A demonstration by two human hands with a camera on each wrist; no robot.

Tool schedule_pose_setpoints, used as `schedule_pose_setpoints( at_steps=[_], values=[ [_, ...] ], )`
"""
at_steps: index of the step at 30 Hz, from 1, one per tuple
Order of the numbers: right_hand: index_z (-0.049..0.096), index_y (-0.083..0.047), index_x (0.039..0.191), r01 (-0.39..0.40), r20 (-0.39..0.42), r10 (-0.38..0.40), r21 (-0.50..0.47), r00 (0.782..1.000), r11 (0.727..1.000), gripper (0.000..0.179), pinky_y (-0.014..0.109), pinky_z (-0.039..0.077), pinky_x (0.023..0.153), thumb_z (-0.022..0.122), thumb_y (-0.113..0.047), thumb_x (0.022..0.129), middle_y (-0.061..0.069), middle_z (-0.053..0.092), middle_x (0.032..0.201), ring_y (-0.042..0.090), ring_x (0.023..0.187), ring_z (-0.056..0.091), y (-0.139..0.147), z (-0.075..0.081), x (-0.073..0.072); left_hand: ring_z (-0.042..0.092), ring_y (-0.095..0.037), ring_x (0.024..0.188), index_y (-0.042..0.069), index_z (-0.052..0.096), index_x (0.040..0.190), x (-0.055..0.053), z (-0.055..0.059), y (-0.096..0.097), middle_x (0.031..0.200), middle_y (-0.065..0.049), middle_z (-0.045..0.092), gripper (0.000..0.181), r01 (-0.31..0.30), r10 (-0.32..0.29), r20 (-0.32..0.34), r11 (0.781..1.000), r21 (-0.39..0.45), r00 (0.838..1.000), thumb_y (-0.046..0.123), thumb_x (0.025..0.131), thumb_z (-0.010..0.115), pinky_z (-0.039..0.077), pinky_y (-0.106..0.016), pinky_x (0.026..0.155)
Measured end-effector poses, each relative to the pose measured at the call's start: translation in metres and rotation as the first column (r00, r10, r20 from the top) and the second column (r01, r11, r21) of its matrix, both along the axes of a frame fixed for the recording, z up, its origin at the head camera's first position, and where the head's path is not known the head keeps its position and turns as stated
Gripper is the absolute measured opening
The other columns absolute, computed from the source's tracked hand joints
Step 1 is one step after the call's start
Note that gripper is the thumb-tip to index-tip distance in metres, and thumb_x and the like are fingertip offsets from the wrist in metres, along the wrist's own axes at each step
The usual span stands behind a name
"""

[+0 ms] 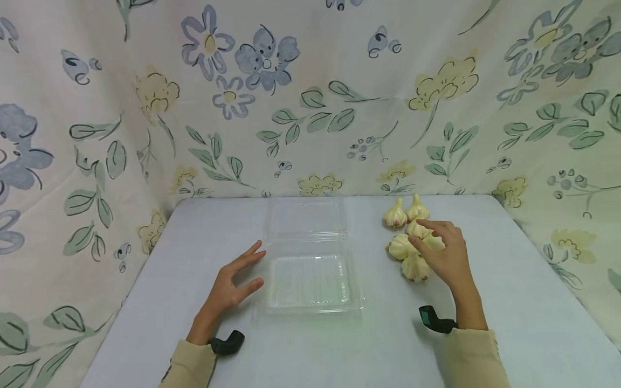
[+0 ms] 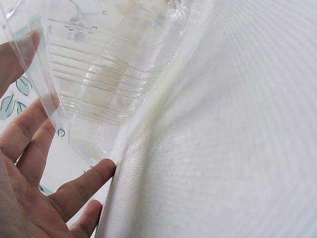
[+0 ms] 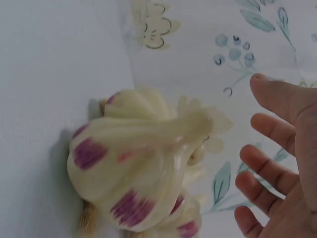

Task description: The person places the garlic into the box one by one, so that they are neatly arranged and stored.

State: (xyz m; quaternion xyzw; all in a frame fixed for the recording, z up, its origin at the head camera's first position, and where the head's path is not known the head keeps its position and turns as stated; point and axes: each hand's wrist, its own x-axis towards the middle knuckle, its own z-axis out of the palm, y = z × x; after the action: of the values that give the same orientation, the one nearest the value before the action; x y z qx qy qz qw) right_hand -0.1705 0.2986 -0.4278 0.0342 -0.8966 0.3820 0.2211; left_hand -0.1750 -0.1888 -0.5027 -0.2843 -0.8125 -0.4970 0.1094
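Note:
A clear plastic clamshell box (image 1: pixel 310 311) lies with its lid (image 1: pixel 306 218) folded back, away from me. At its left side is my left hand (image 1: pixel 230 280), fingers spread; in the left wrist view some fingertips appear at the box's edge (image 2: pixel 42 94), though firm contact is hard to judge. Several garlic bulbs (image 1: pixel 400 247), pale with purple patches, are clustered right of the box. Over the cluster hovers my right hand (image 1: pixel 446 256), thumb and fingers apart, hiding part of it. In the right wrist view a gap separates those fingers from the nearest garlic bulb (image 3: pixel 133 163).
Everything sits on a white-covered table (image 1: pixel 388 345). A floral curtain (image 1: pixel 310 145) hangs along the back and both sides. A dark wrist-camera mount (image 1: pixel 227 343) sticks out by the left cuff, and another mount (image 1: pixel 436 320) by the right.

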Motion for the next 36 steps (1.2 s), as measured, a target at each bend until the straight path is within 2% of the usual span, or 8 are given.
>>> schedule_pose_setpoints(
  at_steps=[6,14,18,22,26,29,33,36],
  values=[
    [0.067,-0.004,0.131,0.07,0.054,-0.07,-0.009,0.996,0.997,0.044,0.053,0.031,0.086,0.075,-0.025,0.094,0.023,0.06,0.133,0.036,0.111,0.051,0.017,-0.007,0.002,0.037,-0.004,0.15,0.01,0.06,0.142,0.0,0.001,-0.001,0.161,-0.01,0.044,0.06,0.0,0.0,0.007,1.0,-0.001,1.0,0.008,0.085,0.078,0.026,-0.014,0.118],
    [0.061,0.0,0.136,0.147,0.16,-0.141,-0.023,0.977,0.989,0.051,0.045,0.037,0.085,0.068,-0.033,0.098,0.028,0.055,0.136,0.045,0.115,0.052,0.042,-0.02,0.004,0.038,-0.007,0.15,0.011,0.06,0.142,-0.001,0.001,-0.001,0.161,-0.01,0.043,0.061,-0.002,0.002,0.004,1.0,-0.004,1.0,0.008,0.085,0.078,0.026,-0.014,0.118],
    [0.053,0.001,0.143,0.168,0.278,-0.153,-0.03,0.948,0.985,0.064,0.039,0.042,0.081,0.063,-0.045,0.099,0.029,0.051,0.142,0.045,0.12,0.052,0.046,-0.021,0.003,0.039,-0.007,0.149,0.011,0.061,0.142,-0.001,0.002,0.0,0.161,-0.011,0.044,0.06,-0.001,0.001,0.0,1.0,0.006,1.0,0.007,0.084,0.078,0.027,-0.014,0.118],
    [0.044,0.0,0.15,0.164,0.416,-0.138,-0.026,0.899,0.986,0.077,0.038,0.048,0.076,0.056,-0.057,0.099,0.031,0.047,0.147,0.046,0.123,0.052,0.049,-0.026,0.002,0.041,-0.006,0.148,0.009,0.061,0.141,0.0,0.001,0.0,0.16,-0.013,0.045,0.06,0.004,-0.004,-0.026,1.0,0.009,1.0,0.005,0.084,0.078,0.028,-0.013,0.117],
    [0.04,-0.002,0.154,0.143,0.493,-0.115,-0.02,0.862,0.99,0.082,0.036,0.048,0.076,0.051,-0.061,0.099,0.032,0.045,0.149,0.045,0.123,0.052,0.05,-0.032,0.001,0.041,-0.009,0.149,0.007,0.061,0.141,-0.001,-0.001,0.0,0.159,-0.017,0.045,0.06,0.015,-0.014,-0.055,1.0,0.019,0.998,0.003,0.083,0.078,0.029,-0.013,0.116],
    [0.039,-0.003,0.155,0.119,0.523,-0.091,-0.021,0.848,0.993,0.082,0.033,0.045,0.075,0.049,-0.063,0.099,0.03,0.045,0.148,0.043,0.121,0.052,0.051,-0.034,0.0,0.042,-0.011,0.149,0.006,0.06,0.141,-0.002,-0.002,0.0,0.159,-0.018,0.044,0.06,0.022,-0.02,-0.066,0.999,0.028,0.998,0.001,0.083,0.077,0.031,-0.013,0.115],
    [0.041,-0.005,0.154,0.088,0.534,-0.063,-0.021,0.843,0.996,0.08,0.031,0.043,0.074,0.05,-0.062,0.099,0.026,0.052,0.139,0.037,0.115,0.055,0.052,-0.034,0.001,0.041,-0.01,0.149,0.008,0.059,0.143,-0.002,-0.002,0.0,0.16,-0.016,0.044,0.06,0.013,-0.012,-0.046,1.0,0.019,0.999,0.002,0.085,0.076,0.033,-0.014,0.114],
    [0.039,-0.006,0.156,0.063,0.549,-0.044,-0.016,0.835,0.998,0.081,0.037,0.046,0.078,0.05,-0.063,0.099,0.027,0.052,0.139,0.038,0.116,0.055,0.052,-0.033,0.001,0.042,-0.008,0.148,0.009,0.059,0.143,-0.001,-0.002,-0.001,0.161,-0.013,0.043,0.06,0.001,-0.001,-0.023,1.0,0.009,1.0,0.004,0.086,0.075,0.033,-0.014,0.114]
  ],
)
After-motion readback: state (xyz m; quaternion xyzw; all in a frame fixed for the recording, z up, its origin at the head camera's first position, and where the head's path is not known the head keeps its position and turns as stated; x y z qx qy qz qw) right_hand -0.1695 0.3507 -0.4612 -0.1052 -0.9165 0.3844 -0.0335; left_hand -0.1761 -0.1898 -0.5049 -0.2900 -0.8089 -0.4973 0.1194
